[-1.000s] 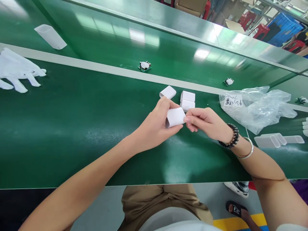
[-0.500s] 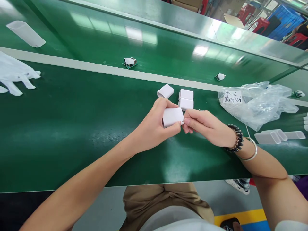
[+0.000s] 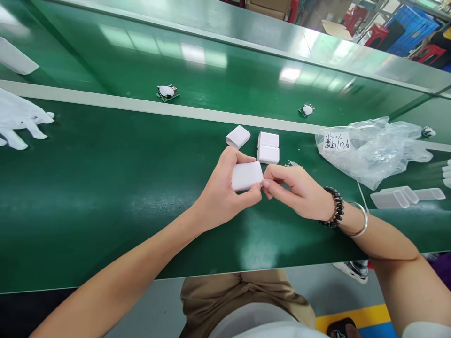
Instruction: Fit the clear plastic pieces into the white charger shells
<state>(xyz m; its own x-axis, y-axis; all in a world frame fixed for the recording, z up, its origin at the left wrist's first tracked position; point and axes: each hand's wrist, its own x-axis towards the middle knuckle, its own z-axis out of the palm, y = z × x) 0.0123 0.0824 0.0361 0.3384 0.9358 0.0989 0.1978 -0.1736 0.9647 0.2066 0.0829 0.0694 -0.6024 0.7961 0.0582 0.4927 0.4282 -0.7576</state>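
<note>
My left hand (image 3: 230,180) is closed around a white plastic casing (image 3: 247,176), thumb and fingers on its two long edges. At the casing's right end, my right hand (image 3: 291,188) pinches with thumb and forefinger; whatever is between the fingertips is too small to make out. Just beyond my hands lie one loose white casing (image 3: 238,136), its open end facing left, and a pair of white casings (image 3: 268,147) set against each other. A small scatter of tiny clear pieces (image 3: 293,164) lies behind my right hand.
Beyond a pale strip (image 3: 197,112), small circuit boards (image 3: 167,92) with white round tops sit on the green surface. A clear plastic bag (image 3: 380,150) with a handwritten label lies at right, near translucent sleeves (image 3: 391,199). A white glove (image 3: 21,117) lies at far left.
The circuit boards and the far-left white sleeve have shifted left beyond the strip. The casing in my left hand has turned slightly, its broad face more toward me. My right hand still pinches at its end.
</note>
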